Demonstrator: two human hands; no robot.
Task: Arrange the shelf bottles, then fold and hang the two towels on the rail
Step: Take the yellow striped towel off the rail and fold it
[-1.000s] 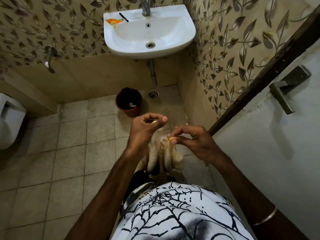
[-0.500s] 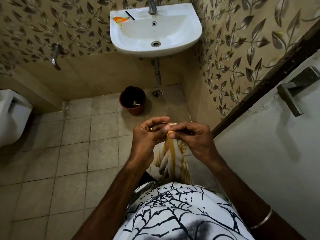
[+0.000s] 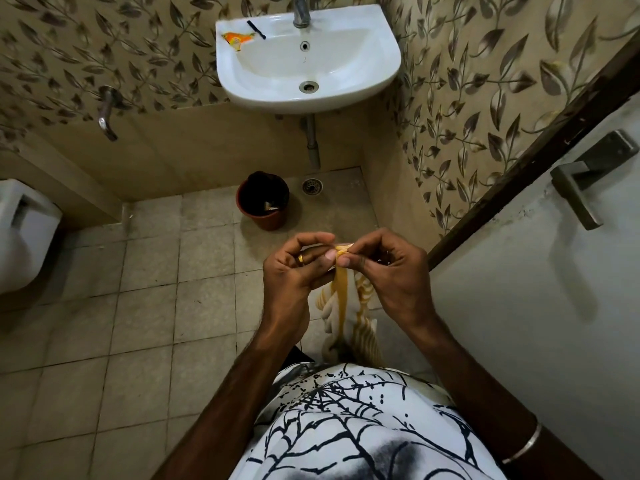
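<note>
The person stands in a small bathroom and holds one striped towel (image 3: 349,306), yellow and white, in front of the body, above the tiled floor (image 3: 138,306). Both hands meet at the top of the cloth: the left hand (image 3: 298,271) has its fingers curled, and its thumb and forefinger pinch the upper edge, and the right hand (image 3: 384,271) pinches the same edge just beside it, so the two grips are touching each other at one gathered corner. Neither grip is wide; each one closes only on a thin piece of the cloth. The remaining part of the towel hangs down loose and bunched between the forearms, toward the shirt (image 3: 363,427). I judge that the folding step of one towel is in hand, and that it is at its beginning, because the cloth is not flat and no clean fold shows. The shelf, the bottles, the rail and the second towel are not visible from here, so I cannot say how far the other parts are. The next move, I think, calls for the two hands to separate along the top edge so that the towel opens to its full width, and then for the corners to come together evenly. Ahead are a white washbasin (image 3: 308,95) on the leaf-patterned wall and a dark bucket (image 3: 263,216) on the floor under it; a door with a metal handle (image 3: 585,181) is on the right.
</note>
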